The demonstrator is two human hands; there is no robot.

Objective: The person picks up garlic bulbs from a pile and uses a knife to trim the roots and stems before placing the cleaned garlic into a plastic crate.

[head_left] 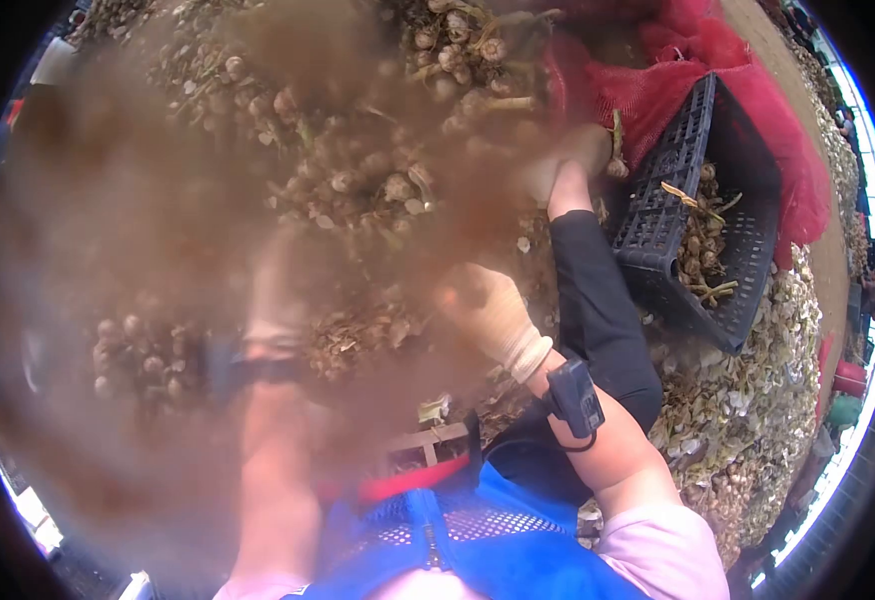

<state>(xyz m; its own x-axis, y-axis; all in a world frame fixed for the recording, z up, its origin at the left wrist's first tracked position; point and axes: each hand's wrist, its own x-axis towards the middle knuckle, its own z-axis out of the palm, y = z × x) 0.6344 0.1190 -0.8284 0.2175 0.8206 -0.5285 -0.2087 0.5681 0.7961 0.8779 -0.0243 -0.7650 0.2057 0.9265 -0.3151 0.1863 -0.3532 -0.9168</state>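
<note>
Brown smears on the lens blur much of the left and middle of the head view. My right hand, in a pale work glove, has its fingers curled in front of my body; what they hold, if anything, is hidden by the smear. My left hand reaches forward over the garlic, its fingers too blurred to read. Garlic bulbs with dry stalks lie heaped ahead of both hands. More garlic bulbs sit clustered left of my left hand. Loose garlic skins lie between my hands.
A black plastic crate with garlic inside stands tilted beside my outstretched leg. Red mesh netting lies behind and beside it. Garlic skins and scraps cover the ground at right. A red-edged box is at my lap.
</note>
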